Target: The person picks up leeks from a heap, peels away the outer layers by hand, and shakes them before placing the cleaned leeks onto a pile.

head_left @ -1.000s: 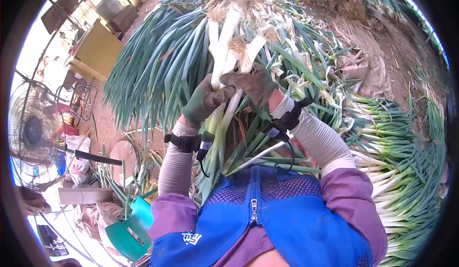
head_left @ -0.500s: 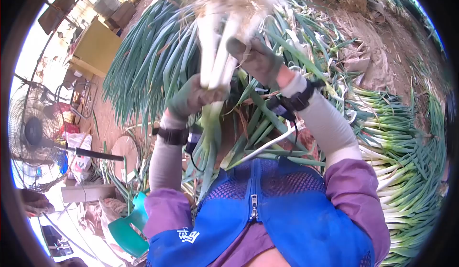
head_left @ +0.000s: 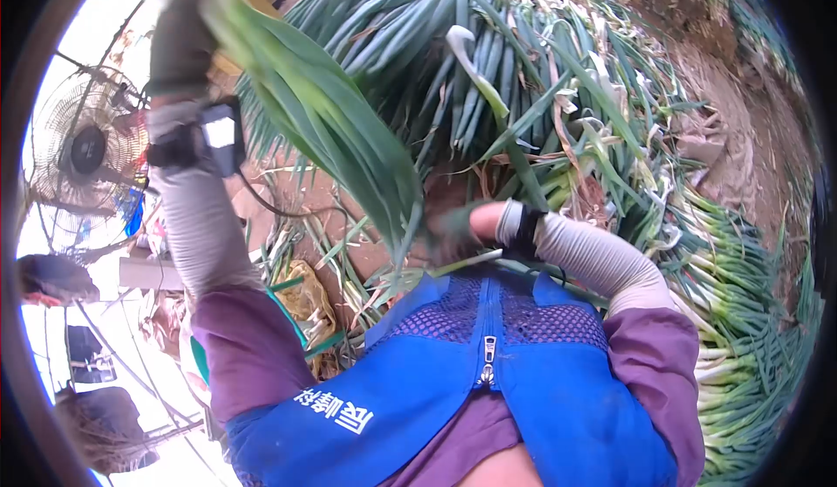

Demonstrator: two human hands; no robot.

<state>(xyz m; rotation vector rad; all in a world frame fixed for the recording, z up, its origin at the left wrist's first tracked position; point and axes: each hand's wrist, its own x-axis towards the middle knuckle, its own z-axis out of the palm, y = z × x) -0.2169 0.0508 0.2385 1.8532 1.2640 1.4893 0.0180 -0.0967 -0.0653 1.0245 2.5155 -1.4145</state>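
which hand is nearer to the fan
Left. In the picture, the left hand is above and right of the fan; the right hand is much farther right, near the vest.

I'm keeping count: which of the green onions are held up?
The bunch in the left hand, slanting downward; the large pile behind it and the row at right aren't held up.

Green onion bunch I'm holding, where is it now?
In the head view, the green onion bunch is upper left of centre, gripped by the left hand, leaf tips near the right hand.
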